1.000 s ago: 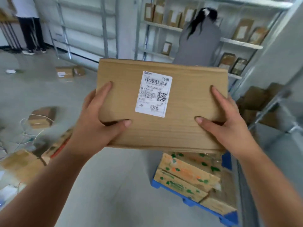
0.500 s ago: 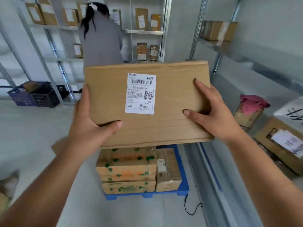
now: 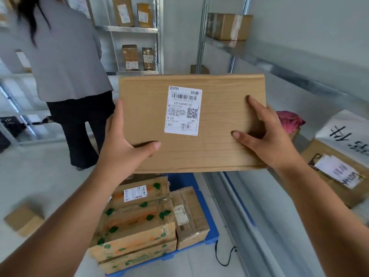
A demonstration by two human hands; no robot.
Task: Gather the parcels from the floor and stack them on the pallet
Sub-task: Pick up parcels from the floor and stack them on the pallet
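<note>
Gripping the flat brown cardboard parcel (image 3: pixel 215 150) by its side edges, thumbs on top, my left hand (image 3: pixel 121 144) and right hand (image 3: pixel 269 136) risked dropping it short of the blue plastic pallet (image 3: pixel 209 237) low in the frame.

- Bright, even, diffuse light; soft shadows under the thumbs on the parcel (image 3: pixel 191 122).
- The parcel's label is sharp; shelving (image 3: pixel 299 62) right of it bends and smears with motion blur.

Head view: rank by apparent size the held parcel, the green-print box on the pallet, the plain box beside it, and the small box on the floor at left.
1. Held parcel, though nearness inflates it.
2. Green-print box.
3. Plain box.
4. Small floor box.
</note>
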